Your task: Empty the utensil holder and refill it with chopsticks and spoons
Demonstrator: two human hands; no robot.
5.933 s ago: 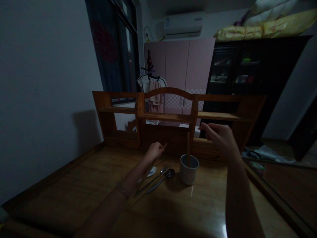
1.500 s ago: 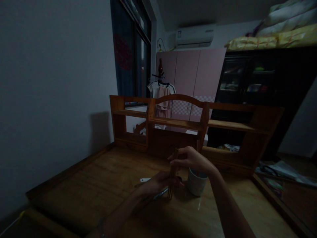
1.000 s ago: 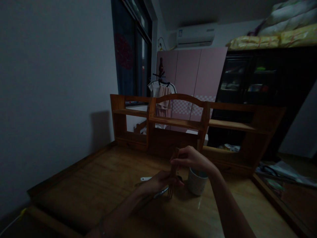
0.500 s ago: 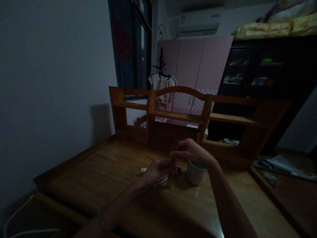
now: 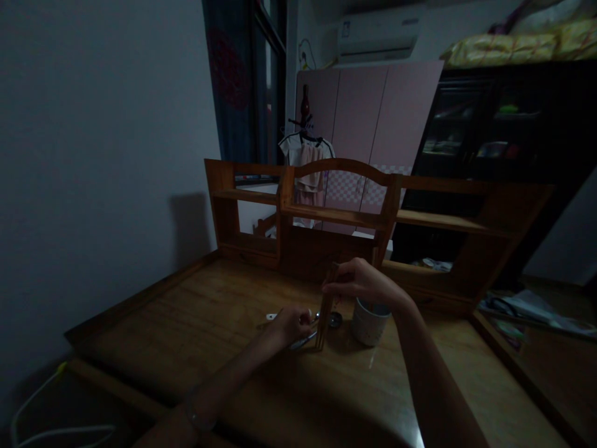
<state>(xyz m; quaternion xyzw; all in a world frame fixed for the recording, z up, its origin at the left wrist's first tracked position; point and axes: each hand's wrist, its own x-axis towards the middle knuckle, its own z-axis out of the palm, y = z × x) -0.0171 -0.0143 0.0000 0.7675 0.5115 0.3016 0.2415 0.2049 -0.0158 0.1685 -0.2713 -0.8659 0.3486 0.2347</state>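
A wide wooden table (image 5: 186, 323) is spread across the near part of the dim room, and at its far edge a wooden shelf unit (image 5: 333, 215) is seen. Beyond this, an air conditioner (image 5: 377, 40) is mounted high on the wall.

Over the table, a bundle of chopsticks (image 5: 325, 317) is grasped near its top by the right hand (image 5: 361, 283), pinched between thumb and fingers. The left hand (image 5: 291, 323) is held low, just left of the bundle, with its fingers curled; whether anything is gripped in it cannot be told.

A pale cup (image 5: 370, 328) is placed just right of the bundle, partly covered by the right hand and wrist, so the right hand is clearly the nearer to it. The bundle's long axis is held nearly upright, its top tilted slightly right; whether its lower ends are rested on the table cannot be told. Another chopstick (image 5: 374, 260) is stood upright in the cup.

Between bundle and cup, a dark ladle bowl (image 5: 334, 320) is seen. Faint marks on the cup and a small label (image 5: 346, 28) on the air conditioner cannot be read.
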